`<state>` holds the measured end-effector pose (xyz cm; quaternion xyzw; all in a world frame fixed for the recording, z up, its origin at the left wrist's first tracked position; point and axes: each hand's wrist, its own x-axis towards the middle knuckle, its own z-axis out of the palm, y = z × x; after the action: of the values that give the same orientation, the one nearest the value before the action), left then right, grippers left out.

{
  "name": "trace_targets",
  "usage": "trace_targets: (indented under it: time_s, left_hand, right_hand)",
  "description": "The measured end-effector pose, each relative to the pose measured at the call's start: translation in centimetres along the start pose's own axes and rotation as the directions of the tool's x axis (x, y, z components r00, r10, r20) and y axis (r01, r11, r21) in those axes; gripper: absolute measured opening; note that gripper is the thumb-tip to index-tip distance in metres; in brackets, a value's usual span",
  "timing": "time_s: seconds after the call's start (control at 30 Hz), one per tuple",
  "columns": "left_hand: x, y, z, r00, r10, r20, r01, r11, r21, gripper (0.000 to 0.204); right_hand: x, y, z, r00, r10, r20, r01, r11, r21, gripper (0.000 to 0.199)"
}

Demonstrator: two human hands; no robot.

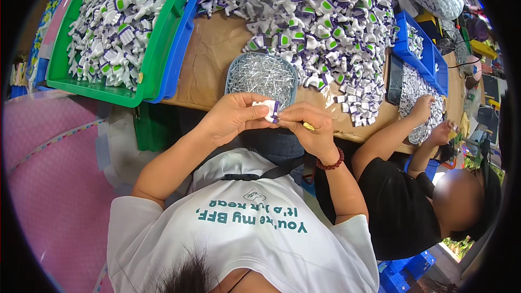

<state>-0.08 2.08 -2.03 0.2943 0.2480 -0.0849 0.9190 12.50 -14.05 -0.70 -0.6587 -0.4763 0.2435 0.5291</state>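
Note:
In front of my chest, my left hand [232,118] pinches a small white and purple plastic toy part [271,110] between thumb and fingers. My right hand [315,133] meets it from the other side, its thumb and forefinger closed at the purple edge. A small yellow piece [309,126] pokes out between the fingers of that hand; most of it is hidden, so I cannot tell its kind. Just beyond both hands stands a grey-blue tub [296,74] full of thin silvery metal pins [261,76].
A heap of white, purple and green toy parts [325,27] covers the far table. At left, a green tray [97,91] of similar parts rests on a blue tray [178,40]. Right, a co-worker's hands [423,108] work near blue bins [401,38] and a dark phone-like slab [394,80].

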Motion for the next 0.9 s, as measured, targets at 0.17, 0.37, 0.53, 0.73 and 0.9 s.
trace_targets:
  time_s: [0.17,0.37,0.53,0.73,0.9]
  left_hand:
    - [0.0,-0.2,0.3,0.995,0.098,0.009,-0.098,0.971,0.216,0.023]
    - [0.3,-1.0,0.0,0.995,0.085,0.044,-0.092,0.978,0.188,0.023]
    - [0.0,-0.9,0.4,0.995,0.087,0.041,-0.094,0.97,0.223,0.022]
    - [0.0,-0.5,0.8,0.997,0.078,-0.002,-0.077,0.994,0.079,0.023]
    - [0.2,-0.3,1.0,0.997,0.071,-0.009,-0.072,0.996,-0.048,0.025]
  right_hand:
    - [-1.3,1.5,-3.5,0.879,0.398,-0.261,-0.429,0.9,-0.072,0.01]
    - [-3.4,6.5,-9.9,0.941,0.267,-0.207,-0.287,0.308,-0.907,0.019]
    - [-2.4,7.2,-10.2,0.963,0.251,-0.097,-0.179,0.328,-0.928,0.02]
    - [0.8,2.4,-7.3,0.889,0.315,-0.332,-0.417,0.857,-0.303,0.021]
    - [2.0,-0.8,-3.2,0.845,0.474,-0.248,-0.388,0.862,0.325,0.017]
